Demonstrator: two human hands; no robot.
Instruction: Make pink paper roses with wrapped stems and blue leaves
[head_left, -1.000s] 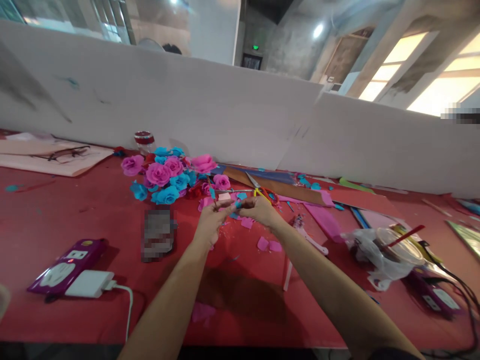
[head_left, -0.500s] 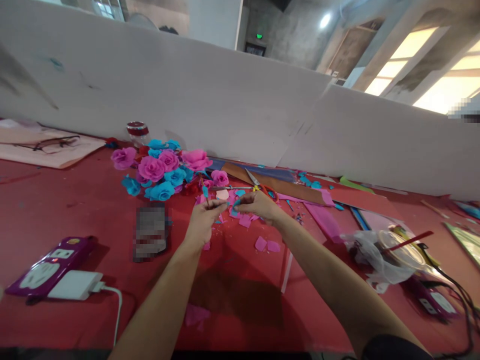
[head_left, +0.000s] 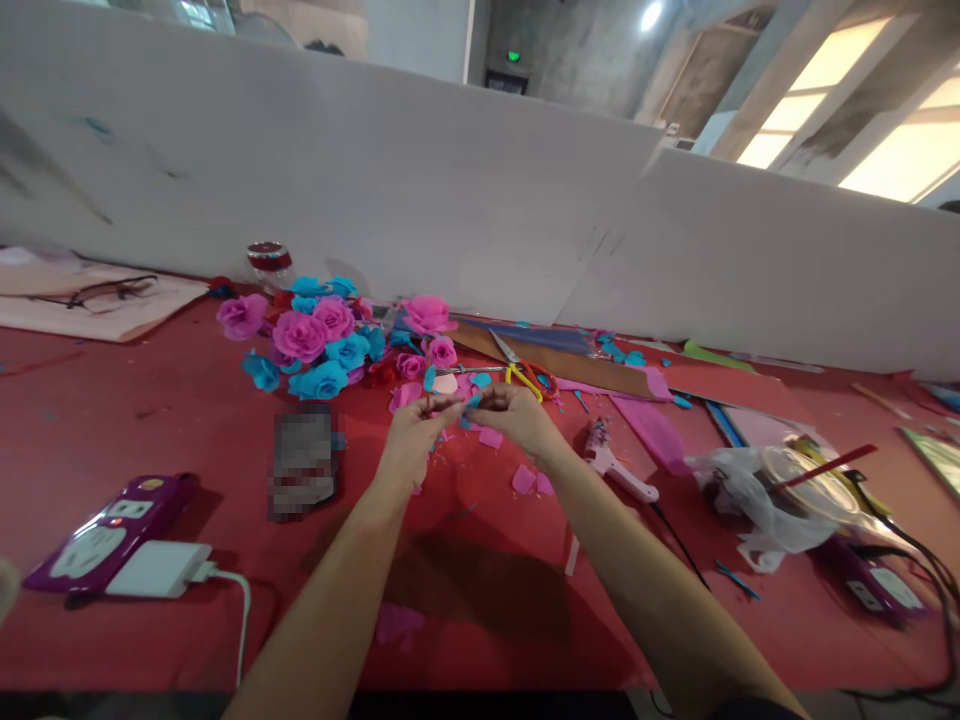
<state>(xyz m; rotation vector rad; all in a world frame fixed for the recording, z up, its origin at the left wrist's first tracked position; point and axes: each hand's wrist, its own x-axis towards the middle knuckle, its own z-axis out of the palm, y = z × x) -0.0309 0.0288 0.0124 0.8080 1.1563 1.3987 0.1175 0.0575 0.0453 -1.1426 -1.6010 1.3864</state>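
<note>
My left hand (head_left: 414,430) is closed in a pinch low on the stem of a pink paper flower (head_left: 427,315), whose bloom stands up above the fingers. A small blue paper leaf (head_left: 430,378) shows on that stem. Fingertips of my right hand (head_left: 517,415) are closed on a little blue paper piece (head_left: 471,402), close against the left fingertips. How the piece meets the stem is hidden by the fingers. Pink paper scraps (head_left: 491,437) lie under and around both hands. Just behind the right hand are scissors with orange handles (head_left: 540,377) and a yellow-handled tool (head_left: 523,383).
A bunch of pink, blue and red paper flowers (head_left: 319,340) stands at the left. A glue gun (head_left: 619,472) lies beside my right forearm. Purple power strips (head_left: 112,535), a white charger (head_left: 159,569), a bagged cup (head_left: 802,485) and eyeglasses (head_left: 112,290) are farther out.
The pink flower in my left hand has swung right and stands more upright. Both hands have come closer together. My right forearm has shifted, and the glue gun now shows.
</note>
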